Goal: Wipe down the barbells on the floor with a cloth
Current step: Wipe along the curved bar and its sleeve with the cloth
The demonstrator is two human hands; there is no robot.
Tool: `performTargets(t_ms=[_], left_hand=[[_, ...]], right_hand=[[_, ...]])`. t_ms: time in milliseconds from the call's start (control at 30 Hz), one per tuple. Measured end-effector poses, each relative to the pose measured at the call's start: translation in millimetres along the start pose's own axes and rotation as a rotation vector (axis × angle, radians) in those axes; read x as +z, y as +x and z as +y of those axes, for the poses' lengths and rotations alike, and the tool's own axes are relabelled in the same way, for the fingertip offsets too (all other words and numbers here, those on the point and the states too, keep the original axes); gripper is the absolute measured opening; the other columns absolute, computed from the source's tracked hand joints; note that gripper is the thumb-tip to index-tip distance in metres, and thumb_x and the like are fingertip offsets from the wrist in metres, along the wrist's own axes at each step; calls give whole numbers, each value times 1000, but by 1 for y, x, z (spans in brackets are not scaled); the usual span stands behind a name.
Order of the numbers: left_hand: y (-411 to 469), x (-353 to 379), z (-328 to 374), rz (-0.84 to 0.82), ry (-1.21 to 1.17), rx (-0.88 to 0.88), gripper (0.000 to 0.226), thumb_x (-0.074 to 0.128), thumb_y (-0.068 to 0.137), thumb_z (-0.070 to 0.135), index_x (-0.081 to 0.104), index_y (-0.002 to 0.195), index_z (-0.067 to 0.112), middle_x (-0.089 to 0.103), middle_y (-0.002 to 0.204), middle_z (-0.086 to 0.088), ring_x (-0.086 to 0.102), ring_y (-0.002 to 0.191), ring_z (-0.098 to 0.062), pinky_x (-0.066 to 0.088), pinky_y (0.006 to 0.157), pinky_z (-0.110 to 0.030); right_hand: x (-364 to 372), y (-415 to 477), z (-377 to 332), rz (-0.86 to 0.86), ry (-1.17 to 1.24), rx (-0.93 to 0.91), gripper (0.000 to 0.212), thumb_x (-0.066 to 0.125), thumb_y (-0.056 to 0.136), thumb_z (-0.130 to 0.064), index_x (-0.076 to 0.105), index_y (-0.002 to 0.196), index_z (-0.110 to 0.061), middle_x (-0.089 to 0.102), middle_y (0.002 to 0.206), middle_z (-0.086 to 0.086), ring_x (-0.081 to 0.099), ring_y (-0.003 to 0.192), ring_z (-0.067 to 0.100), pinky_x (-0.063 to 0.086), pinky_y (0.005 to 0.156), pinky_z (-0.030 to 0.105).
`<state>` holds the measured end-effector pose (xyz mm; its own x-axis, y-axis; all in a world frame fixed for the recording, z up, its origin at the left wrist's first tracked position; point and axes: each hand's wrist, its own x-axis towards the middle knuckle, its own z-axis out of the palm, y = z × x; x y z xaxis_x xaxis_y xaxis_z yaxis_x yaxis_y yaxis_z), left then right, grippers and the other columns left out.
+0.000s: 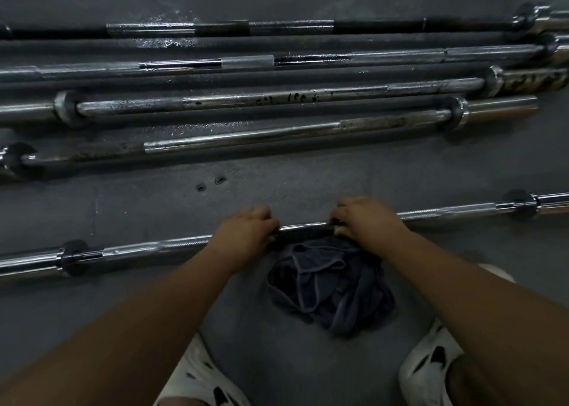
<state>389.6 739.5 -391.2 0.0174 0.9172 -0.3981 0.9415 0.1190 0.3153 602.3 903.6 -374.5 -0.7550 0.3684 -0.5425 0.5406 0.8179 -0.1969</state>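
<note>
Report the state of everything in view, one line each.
Near barbell: lying on the floor, gripped by both hands.
Left hand: curled over the near barbell.
Right hand: curled over the near barbell.
Cloth: crumpled on the floor beside the near barbell; whether the right hand touches it is unclear.
Far barbells: four lying side by side, untouched, stained in patches.

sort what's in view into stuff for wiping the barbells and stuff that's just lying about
For the job:
long chrome steel barbell nearest the person, gripped by left hand and right hand
crumpled dark blue-grey cloth on the floor
four worn steel barbells beyond

Just there:
white perforated clogs on the feet
two small round marks in the floor
</note>
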Motion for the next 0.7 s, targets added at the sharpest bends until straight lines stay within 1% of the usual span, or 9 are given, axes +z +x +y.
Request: performTargets(t_ms=[133, 233, 333, 400, 467, 500, 567, 633, 700], left_hand=[[3, -3, 1, -5, -7, -24, 31, 48, 100, 37, 55, 129, 28, 55, 120, 1, 54, 107, -21, 42, 76, -31], [10, -10, 0, 32, -34, -74, 30, 50, 99, 32, 56, 127, 25, 58, 118, -2, 57, 106, -25, 47, 78, -35], [13, -12, 0, 84, -40, -81, 26, 55, 96, 27, 62, 120, 21, 53, 114, -5, 54, 104, -28, 50, 75, -37], [14, -12, 0, 83, -33, -89, 27, 55, 96, 28, 64, 121, 21, 55, 111, -6, 55, 102, -29, 46, 75, -36], [15, -11, 0, 76, -36, -96, 29, 54, 97, 28, 64, 123, 22, 56, 111, -5, 55, 102, -29, 44, 76, -35], [15, -11, 1, 79, -31, -97, 29, 54, 97, 29, 63, 123, 23, 56, 112, -5, 55, 102, -28, 44, 76, -34], [15, -9, 1, 90, -20, -113, 29, 54, 96, 29, 63, 124, 24, 56, 113, -4, 54, 104, -28, 43, 74, -34], [13, -4, 3, 107, -11, -141, 28, 56, 95, 29, 62, 122, 24, 55, 113, -4, 53, 104, -28, 42, 69, -34], [11, 0, 5, 123, 0, -170, 26, 56, 94, 29, 62, 119, 25, 53, 113, -3, 51, 104, -28, 46, 67, -36]], right_hand=[[3, 2, 3, 31, 100, 49, 23, 60, 95, -34, 65, 116, -25, 61, 115, 1, 59, 105, 25, 48, 86, 35], [1, 14, 6, 34, 192, 137, 19, 59, 95, -31, 68, 111, -25, 66, 114, 5, 61, 103, 26, 50, 86, 36], [0, 23, 9, 91, 178, 113, 19, 63, 94, -29, 70, 109, -20, 60, 112, 6, 57, 104, 26, 50, 88, 39], [-1, 23, 10, 112, 175, 108, 20, 63, 94, -30, 71, 109, -19, 55, 111, 6, 55, 104, 27, 48, 87, 37], [1, 19, 6, 128, 153, 133, 21, 62, 95, -30, 69, 112, -19, 55, 111, 7, 55, 105, 28, 46, 85, 35], [3, 15, 1, 191, 129, 149, 22, 64, 94, -30, 67, 113, -19, 56, 110, 6, 55, 103, 28, 47, 83, 36], [14, -1, -16, 393, 119, 207, 27, 72, 86, -29, 64, 108, -16, 57, 103, 7, 56, 93, 29, 48, 75, 39], [30, -25, -44, 519, 196, 270, 32, 66, 85, -43, 60, 104, -18, 57, 97, 7, 55, 87, 30, 47, 72, 42], [47, -47, -75, 444, 233, 322, 50, 50, 83, -67, 59, 107, -24, 56, 102, 4, 54, 92, 28, 46, 76, 42]])
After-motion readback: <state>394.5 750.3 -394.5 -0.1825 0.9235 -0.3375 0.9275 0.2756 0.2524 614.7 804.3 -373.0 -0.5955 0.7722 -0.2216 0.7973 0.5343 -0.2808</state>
